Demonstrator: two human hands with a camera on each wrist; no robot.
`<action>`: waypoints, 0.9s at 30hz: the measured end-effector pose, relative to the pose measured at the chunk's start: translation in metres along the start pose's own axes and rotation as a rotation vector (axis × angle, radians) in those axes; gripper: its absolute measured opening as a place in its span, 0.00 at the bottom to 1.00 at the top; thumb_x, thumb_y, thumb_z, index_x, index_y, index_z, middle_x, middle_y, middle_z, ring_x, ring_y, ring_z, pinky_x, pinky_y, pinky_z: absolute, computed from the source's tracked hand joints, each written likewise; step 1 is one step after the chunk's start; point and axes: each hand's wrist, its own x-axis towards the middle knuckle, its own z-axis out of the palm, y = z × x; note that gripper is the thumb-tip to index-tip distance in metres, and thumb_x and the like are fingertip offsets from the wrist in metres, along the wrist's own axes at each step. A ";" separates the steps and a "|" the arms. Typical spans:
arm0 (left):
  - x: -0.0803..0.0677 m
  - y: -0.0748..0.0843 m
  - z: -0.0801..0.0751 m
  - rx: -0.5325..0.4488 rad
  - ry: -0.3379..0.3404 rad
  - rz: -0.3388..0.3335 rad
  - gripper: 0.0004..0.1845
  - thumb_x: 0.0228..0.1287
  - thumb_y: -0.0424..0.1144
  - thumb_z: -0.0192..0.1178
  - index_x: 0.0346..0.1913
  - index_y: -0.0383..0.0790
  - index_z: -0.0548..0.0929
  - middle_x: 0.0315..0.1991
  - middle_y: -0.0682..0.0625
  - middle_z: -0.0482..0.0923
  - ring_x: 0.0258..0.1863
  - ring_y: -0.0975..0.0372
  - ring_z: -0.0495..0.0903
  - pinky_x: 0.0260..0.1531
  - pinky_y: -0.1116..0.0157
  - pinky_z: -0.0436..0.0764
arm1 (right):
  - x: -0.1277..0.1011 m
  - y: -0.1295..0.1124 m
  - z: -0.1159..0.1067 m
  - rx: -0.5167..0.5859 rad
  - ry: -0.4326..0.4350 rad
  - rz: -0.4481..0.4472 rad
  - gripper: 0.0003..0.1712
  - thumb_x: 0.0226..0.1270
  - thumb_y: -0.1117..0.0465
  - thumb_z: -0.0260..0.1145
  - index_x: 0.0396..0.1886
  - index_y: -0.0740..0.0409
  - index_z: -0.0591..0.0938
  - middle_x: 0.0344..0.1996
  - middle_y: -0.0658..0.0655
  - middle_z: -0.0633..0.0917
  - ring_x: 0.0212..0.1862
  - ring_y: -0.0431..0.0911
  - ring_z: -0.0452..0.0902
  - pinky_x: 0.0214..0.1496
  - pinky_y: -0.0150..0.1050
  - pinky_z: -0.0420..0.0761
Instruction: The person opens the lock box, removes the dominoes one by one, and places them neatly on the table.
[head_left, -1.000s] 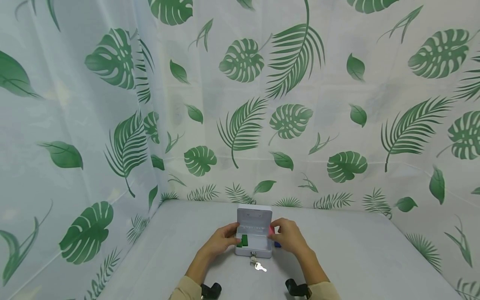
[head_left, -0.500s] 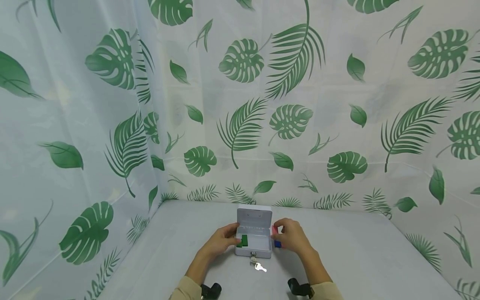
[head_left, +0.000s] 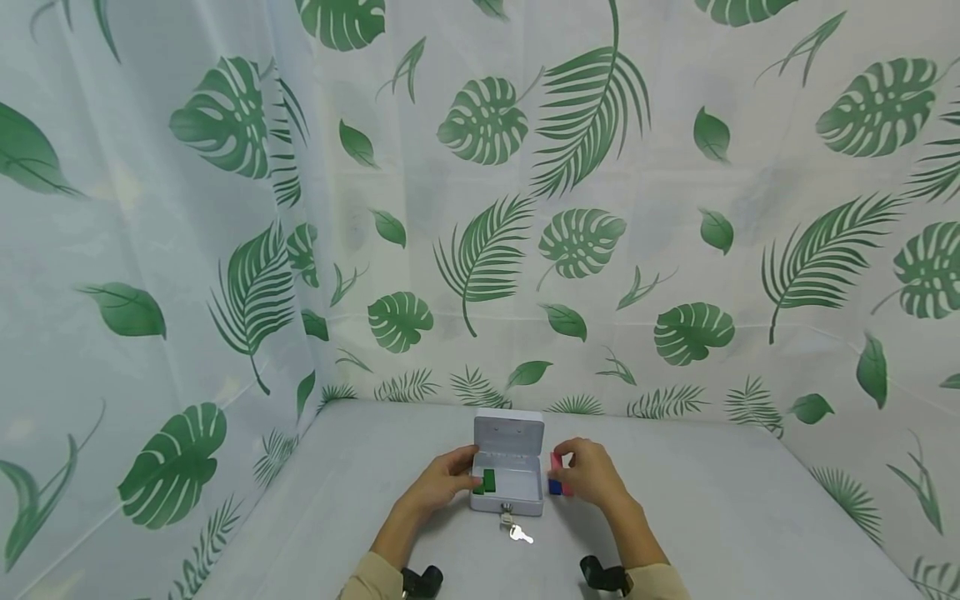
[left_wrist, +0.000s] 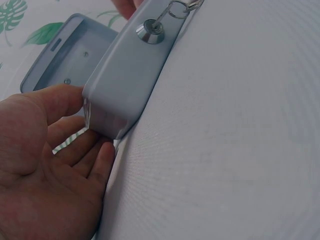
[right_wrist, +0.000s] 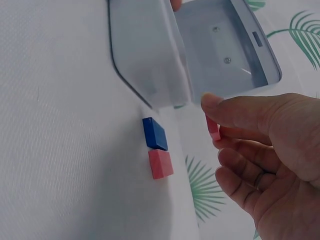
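Observation:
A small grey metal box (head_left: 508,492) stands with its lid (head_left: 509,432) raised, and a green block (head_left: 489,481) lies inside at the left. My left hand (head_left: 465,477) grips the box's left end (left_wrist: 125,85), thumb on the top edge and fingers along the side. A key (left_wrist: 149,31) sits in the front lock. Just right of the box, my right hand (right_wrist: 220,120) pinches a pink block (right_wrist: 214,131) between thumb and forefinger. On the table below it lie a blue block (right_wrist: 154,133) and a second pink block (right_wrist: 160,164).
A loose key (head_left: 519,534) hangs from the lock's ring onto the grey table (head_left: 720,517) in front of the box. Leaf-printed white curtains (head_left: 480,208) close in the table at the back and on both sides.
My right hand has drifted a little to the right, carrying the pink block from the box's right edge to beside it. The left hand and box have stayed put.

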 end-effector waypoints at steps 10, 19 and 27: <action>0.000 0.000 0.000 -0.009 -0.002 -0.005 0.35 0.68 0.33 0.66 0.76 0.33 0.69 0.77 0.36 0.67 0.77 0.41 0.66 0.77 0.43 0.65 | 0.000 0.005 -0.002 -0.003 -0.004 0.011 0.21 0.57 0.62 0.81 0.50 0.62 0.88 0.38 0.56 0.85 0.37 0.47 0.76 0.32 0.37 0.80; -0.001 0.002 0.000 -0.005 -0.008 0.009 0.35 0.68 0.32 0.65 0.76 0.30 0.67 0.77 0.34 0.66 0.76 0.39 0.66 0.76 0.42 0.66 | -0.001 0.009 -0.005 0.004 -0.004 0.013 0.20 0.58 0.63 0.80 0.50 0.63 0.88 0.37 0.57 0.85 0.37 0.47 0.75 0.31 0.37 0.79; -0.001 0.002 0.001 -0.002 0.001 -0.016 0.35 0.69 0.32 0.65 0.77 0.32 0.68 0.77 0.36 0.66 0.77 0.41 0.66 0.77 0.44 0.65 | -0.001 0.013 -0.006 0.013 -0.010 0.035 0.19 0.59 0.64 0.79 0.50 0.63 0.88 0.38 0.57 0.85 0.36 0.47 0.76 0.32 0.37 0.80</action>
